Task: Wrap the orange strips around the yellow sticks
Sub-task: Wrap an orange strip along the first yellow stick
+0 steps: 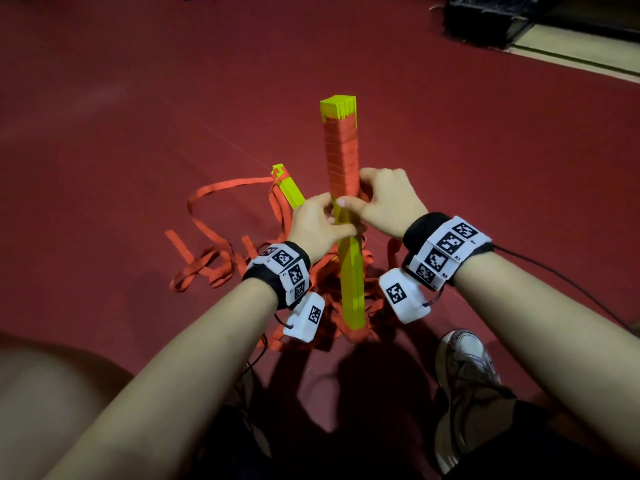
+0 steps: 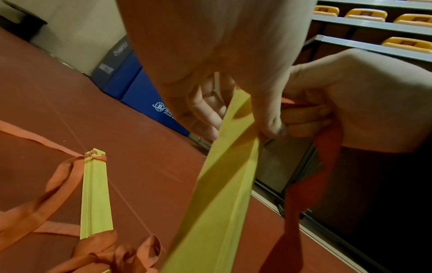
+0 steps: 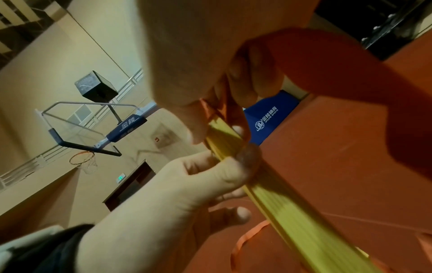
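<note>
Gripping yellow stick (image 1: 351,271) w/ curled left-hand fingers (image 1: 320,216); right hand (image 1: 388,202) pinching orange strip (image 2: 327,147).

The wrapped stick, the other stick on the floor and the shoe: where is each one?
Wrapped stick (image 1: 341,154): head view, on the orange winding over its upper part.
Other stick (image 1: 291,188): head view, on its bare yellow side, left of the hands.
Shoe (image 1: 464,368): head view, on its laced top.
</note>
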